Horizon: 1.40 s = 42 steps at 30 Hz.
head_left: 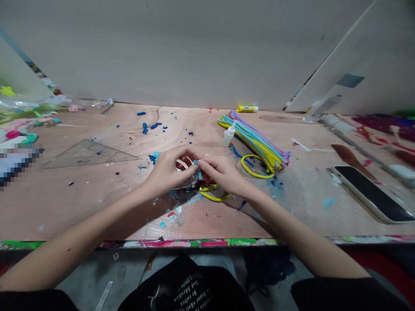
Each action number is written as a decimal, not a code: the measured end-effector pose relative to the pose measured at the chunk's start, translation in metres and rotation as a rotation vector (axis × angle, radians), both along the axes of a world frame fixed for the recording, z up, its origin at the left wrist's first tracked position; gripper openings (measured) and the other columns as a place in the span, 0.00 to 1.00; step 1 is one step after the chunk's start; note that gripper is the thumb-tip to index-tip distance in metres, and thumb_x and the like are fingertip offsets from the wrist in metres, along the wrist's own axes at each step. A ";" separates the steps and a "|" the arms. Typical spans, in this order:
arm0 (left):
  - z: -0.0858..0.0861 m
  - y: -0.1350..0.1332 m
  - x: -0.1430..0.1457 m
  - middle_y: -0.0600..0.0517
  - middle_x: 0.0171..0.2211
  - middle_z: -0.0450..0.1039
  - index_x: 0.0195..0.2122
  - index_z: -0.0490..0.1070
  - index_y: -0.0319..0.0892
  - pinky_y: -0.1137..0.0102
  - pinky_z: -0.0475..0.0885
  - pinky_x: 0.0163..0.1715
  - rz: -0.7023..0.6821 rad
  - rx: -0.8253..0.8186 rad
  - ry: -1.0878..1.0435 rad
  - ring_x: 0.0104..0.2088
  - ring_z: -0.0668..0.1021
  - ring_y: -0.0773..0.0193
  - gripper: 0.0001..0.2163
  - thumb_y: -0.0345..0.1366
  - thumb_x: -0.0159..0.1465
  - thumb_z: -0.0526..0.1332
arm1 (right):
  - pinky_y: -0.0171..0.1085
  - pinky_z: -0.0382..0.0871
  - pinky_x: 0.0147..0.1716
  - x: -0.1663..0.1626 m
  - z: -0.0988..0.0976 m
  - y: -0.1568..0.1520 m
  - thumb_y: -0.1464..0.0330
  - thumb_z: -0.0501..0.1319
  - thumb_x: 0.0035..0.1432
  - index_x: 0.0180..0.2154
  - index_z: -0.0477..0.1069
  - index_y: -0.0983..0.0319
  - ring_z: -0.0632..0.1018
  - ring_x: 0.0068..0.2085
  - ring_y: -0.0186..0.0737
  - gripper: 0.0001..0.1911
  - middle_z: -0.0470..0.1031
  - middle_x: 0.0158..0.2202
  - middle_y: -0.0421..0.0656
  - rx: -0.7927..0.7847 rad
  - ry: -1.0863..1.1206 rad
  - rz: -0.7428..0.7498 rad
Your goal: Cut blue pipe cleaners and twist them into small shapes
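Note:
My left hand (pixel 168 170) and my right hand (pixel 223 175) meet above the middle of the plywood tabletop (pixel 207 220). Their fingers pinch a small bundle of blue and white strips (pixel 194 169), partly hidden by my fingertips. Just below my hands lies a pair of scissors (pixel 193 186) with yellow loops (pixel 215 197), mostly covered. A yellow pipe cleaner ring (pixel 256 167) and a bundle of multicoloured pipe cleaners (pixel 254 140) lie beyond my right hand. Blue scraps (pixel 153 158) sit beyond my left hand.
A white glue bottle (pixel 228 135) stands beside the bundle, and a yellow glue stick (pixel 247 109) lies by the back wall. A clear set square (pixel 87 154) lies at left, a phone (pixel 369 194) at right. Paint stains and scraps mark the table.

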<state>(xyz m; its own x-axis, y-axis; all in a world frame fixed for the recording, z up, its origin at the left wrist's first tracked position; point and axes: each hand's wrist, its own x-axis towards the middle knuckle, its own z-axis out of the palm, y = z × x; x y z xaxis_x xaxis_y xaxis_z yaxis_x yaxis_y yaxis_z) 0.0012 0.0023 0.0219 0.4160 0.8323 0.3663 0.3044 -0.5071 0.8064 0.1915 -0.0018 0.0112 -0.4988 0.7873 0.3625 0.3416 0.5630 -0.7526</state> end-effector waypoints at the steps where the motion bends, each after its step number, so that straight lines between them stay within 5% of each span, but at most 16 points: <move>1: 0.000 0.000 0.000 0.50 0.33 0.77 0.35 0.74 0.40 0.74 0.73 0.30 0.004 -0.019 -0.004 0.32 0.78 0.67 0.04 0.34 0.61 0.64 | 0.33 0.59 0.25 0.000 0.000 0.000 0.58 0.50 0.70 0.24 0.62 0.60 0.67 0.24 0.32 0.23 0.66 0.22 0.37 -0.006 0.003 0.001; 9: 0.009 0.006 -0.006 0.51 0.28 0.76 0.31 0.74 0.39 0.70 0.74 0.31 0.007 -0.225 -0.116 0.29 0.78 0.65 0.07 0.35 0.54 0.69 | 0.32 0.67 0.25 0.002 -0.002 -0.001 0.60 0.54 0.66 0.37 0.72 0.62 0.72 0.26 0.32 0.14 0.72 0.29 0.39 -0.299 0.078 0.100; 17: 0.006 0.012 -0.010 0.50 0.29 0.79 0.33 0.77 0.39 0.71 0.74 0.29 -0.053 -0.342 -0.189 0.28 0.79 0.66 0.08 0.37 0.55 0.70 | 0.29 0.66 0.23 -0.001 -0.003 -0.002 0.57 0.57 0.66 0.34 0.72 0.63 0.70 0.25 0.29 0.16 0.69 0.27 0.37 -0.348 0.147 0.112; 25: 0.003 0.021 -0.020 0.47 0.34 0.83 0.38 0.82 0.41 0.71 0.76 0.34 -0.141 -0.289 -0.121 0.34 0.82 0.63 0.10 0.37 0.56 0.71 | 0.30 0.69 0.25 -0.001 -0.001 -0.005 0.51 0.60 0.62 0.31 0.69 0.62 0.71 0.25 0.29 0.20 0.68 0.29 0.38 -0.452 0.243 0.147; 42: -0.001 0.019 -0.017 0.49 0.34 0.83 0.36 0.83 0.43 0.72 0.76 0.33 -0.150 -0.334 -0.220 0.30 0.81 0.66 0.07 0.37 0.56 0.71 | 0.29 0.67 0.23 -0.004 -0.006 -0.005 0.53 0.57 0.65 0.31 0.69 0.62 0.70 0.23 0.28 0.20 0.66 0.25 0.36 -0.369 0.243 0.146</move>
